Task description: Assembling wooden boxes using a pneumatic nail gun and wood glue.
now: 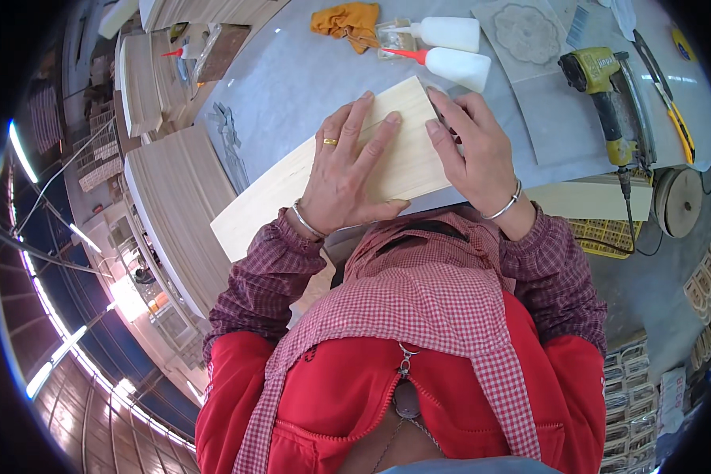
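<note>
A red jacket [332,395] is nearest; at twelve o'clock, the left hand [347,170] lies spread over a pale board [415,158] on the worktop [268,87]. The right hand [475,146] curls at the board's three-o'clock end; whether it pinches anything, I can't tell.

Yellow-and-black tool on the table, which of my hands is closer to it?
Right. Your right hand, at the right end of the pale board, is left of the yellow-and-black tool; your left hand, spread on the board, is farther left.

Red jkt [332,387] w/ gingham apron [407,304]
</note>
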Motion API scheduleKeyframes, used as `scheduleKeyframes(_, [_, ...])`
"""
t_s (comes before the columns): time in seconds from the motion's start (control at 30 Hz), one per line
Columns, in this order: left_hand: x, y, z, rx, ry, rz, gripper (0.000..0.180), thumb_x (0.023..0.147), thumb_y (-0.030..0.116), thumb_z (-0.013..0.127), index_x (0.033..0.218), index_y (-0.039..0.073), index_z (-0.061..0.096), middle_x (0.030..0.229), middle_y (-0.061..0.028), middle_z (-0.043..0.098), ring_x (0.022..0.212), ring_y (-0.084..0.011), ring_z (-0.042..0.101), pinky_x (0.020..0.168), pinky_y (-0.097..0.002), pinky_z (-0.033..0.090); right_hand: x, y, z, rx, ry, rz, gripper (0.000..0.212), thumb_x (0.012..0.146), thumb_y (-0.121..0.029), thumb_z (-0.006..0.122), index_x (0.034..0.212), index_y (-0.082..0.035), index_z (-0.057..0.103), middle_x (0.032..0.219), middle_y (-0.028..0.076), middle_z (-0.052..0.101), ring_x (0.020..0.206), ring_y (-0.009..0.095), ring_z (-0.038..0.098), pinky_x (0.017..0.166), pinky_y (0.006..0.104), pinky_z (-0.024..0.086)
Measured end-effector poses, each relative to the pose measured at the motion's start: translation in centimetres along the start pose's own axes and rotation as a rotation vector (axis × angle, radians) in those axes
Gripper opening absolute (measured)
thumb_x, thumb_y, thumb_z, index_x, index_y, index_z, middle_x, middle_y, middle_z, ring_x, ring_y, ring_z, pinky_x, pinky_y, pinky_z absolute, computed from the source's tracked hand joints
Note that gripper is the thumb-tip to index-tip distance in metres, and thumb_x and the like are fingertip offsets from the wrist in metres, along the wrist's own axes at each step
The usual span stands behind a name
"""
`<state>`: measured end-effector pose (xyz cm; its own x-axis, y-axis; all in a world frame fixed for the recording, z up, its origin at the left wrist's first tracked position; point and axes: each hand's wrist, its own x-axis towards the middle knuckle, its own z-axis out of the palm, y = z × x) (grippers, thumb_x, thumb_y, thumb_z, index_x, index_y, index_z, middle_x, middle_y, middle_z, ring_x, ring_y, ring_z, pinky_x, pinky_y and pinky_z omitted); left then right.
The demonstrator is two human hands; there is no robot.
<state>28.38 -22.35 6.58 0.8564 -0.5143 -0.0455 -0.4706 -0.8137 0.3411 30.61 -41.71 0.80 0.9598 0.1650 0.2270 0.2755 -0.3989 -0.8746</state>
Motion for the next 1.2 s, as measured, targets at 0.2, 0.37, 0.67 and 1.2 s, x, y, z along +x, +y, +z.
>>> scheduleKeyframes(0.2, [0.0, -0.2, 0.1, 0.005, -0.021, -0.022, 0.093, 0.058, 0.054, 0.070, 0.137, 0.015, 0.041, 0.143, -0.0206, 0.027, 0.122, -0.0396, 0.035, 0.099, -0.0538, 0.029, 0.1, 0.2, 0.1, -0.010, 0.014, -0.019, 0.034, 0.083, -0.014, 0.059, 0.117, -0.010, 0.058, 0.085, 0.005, 0.049, 0.066, 0.018, 0.049, 0.052, 0.0267, 0.040])
scheduleKeyframes(0.37, [0.0, -0.6, 0.3, -0.014, -0.024, -0.002, 0.094, 0.057, 0.056, 0.071, 0.137, 0.015, 0.042, 0.143, -0.0211, 0.027, 0.122, -0.0396, 0.035, 0.098, -0.0533, 0.028, 0.2, 0.1, 0.0, 0.008, -0.037, 0.012, 0.037, 0.083, -0.013, 0.058, 0.120, -0.012, 0.057, 0.084, 0.004, 0.048, 0.065, 0.017, 0.047, 0.051, 0.0261, 0.040])
scheduleKeyframes(0.67, [0.0, -0.5, -0.1, 0.004, -0.048, 0.004, 0.096, 0.058, 0.058, 0.071, 0.137, 0.014, 0.040, 0.143, -0.0219, 0.026, 0.123, -0.0402, 0.034, 0.099, -0.0543, 0.027, -0.1, 0.4, 0.6, 0.167, -0.036, 0.105, 0.039, 0.083, -0.016, 0.059, 0.122, -0.014, 0.057, 0.084, 0.005, 0.047, 0.064, 0.016, 0.046, 0.054, 0.0265, 0.040])
scheduleKeyframes(1.2, [1.1, 0.1, 0.1, 0.018, -0.020, 0.038, 0.097, 0.058, 0.057, 0.073, 0.138, 0.014, 0.039, 0.144, -0.0218, 0.025, 0.122, -0.0392, 0.035, 0.098, -0.0529, 0.030, 0.3, 0.4, 0.2, 0.285, -0.115, 0.179, 0.039, 0.084, -0.010, 0.058, 0.123, -0.011, 0.058, 0.085, 0.003, 0.044, 0.065, 0.011, 0.041, 0.058, 0.0205, 0.037])
